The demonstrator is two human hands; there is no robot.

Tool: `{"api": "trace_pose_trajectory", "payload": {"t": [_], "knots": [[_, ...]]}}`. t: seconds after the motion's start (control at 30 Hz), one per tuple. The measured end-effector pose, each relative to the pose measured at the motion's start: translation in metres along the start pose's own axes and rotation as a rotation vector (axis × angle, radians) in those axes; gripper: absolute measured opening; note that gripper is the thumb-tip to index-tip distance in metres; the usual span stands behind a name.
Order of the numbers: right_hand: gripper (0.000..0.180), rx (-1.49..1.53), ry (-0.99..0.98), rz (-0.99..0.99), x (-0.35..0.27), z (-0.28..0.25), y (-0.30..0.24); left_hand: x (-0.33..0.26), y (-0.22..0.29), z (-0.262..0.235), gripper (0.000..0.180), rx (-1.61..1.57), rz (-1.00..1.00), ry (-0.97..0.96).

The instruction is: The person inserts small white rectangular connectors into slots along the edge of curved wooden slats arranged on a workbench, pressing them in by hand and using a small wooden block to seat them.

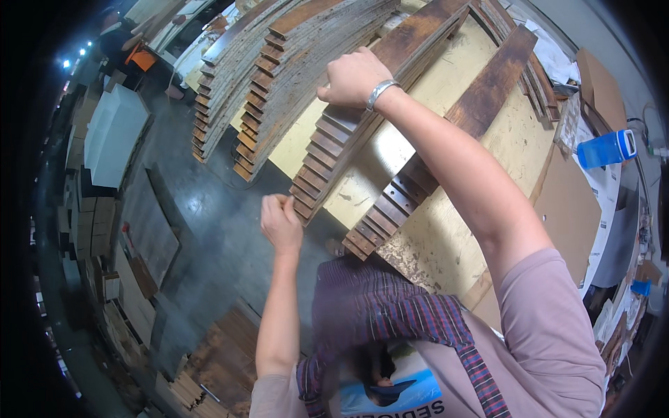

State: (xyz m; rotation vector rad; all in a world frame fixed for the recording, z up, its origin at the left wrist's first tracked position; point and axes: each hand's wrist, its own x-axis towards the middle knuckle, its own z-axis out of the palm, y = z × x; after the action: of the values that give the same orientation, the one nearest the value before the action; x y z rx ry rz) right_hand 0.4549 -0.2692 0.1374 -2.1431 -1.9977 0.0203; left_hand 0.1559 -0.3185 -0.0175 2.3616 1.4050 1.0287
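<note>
Brown wooden planks (320,152) lie in a staggered stack in front of me, their ends stepped like a stair. My right hand (357,76) is closed over the upper part of this stack, knuckles up; whatever its fingers grip is hidden beneath them. At the lowest step, my left hand (280,221) is closed with its fingertips pinched against the plank ends. What lies between those fingertips is too small to tell. Under my right forearm runs another stepped stack of dark planks (491,83), with small holes in some of its ends.
Two more stepped plank stacks (261,90) stand at the far left of the pale yellow worktable (432,244). A blue bottle (606,148) and cardboard (568,202) are at the right. Boards (223,348) lie low on the left. Another person (118,38) is at the far left.
</note>
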Motion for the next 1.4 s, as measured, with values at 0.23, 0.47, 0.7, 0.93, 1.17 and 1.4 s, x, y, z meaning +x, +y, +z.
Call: {"api": "trace_pose_trajectory", "payload": {"t": [0.23, 0.47, 0.7, 0.93, 1.17, 1.4], "knots": [[0.044, -0.07, -0.087, 0.024, 0.003, -0.004, -0.005, 0.004, -0.022, -0.005, 0.014, 0.009, -0.264, 0.029], [0.045, -0.018, -0.009, 0.016, 0.001, -0.001, -0.001, 0.0, 0.005, -0.006, 0.013, -0.038, -0.124, -0.067], [0.045, -0.036, -0.026, 0.018, 0.004, 0.001, -0.003, 0.009, -0.014, 0.012, 0.019, -0.466, -0.682, -0.051], [0.045, -0.043, -0.011, 0.011, 0.004, 0.002, -0.001, 0.02, 0.007, 0.003, 0.021, -0.393, -0.721, -0.166], [0.046, -0.07, -0.077, 0.038, 0.003, -0.002, -0.003, 0.004, 0.009, 0.009, 0.019, -0.264, -0.571, -0.164], [0.046, -0.056, -0.059, 0.05, 0.003, 0.0, -0.002, 0.001, 0.004, 0.016, 0.021, -0.619, -0.696, -0.045]]}}
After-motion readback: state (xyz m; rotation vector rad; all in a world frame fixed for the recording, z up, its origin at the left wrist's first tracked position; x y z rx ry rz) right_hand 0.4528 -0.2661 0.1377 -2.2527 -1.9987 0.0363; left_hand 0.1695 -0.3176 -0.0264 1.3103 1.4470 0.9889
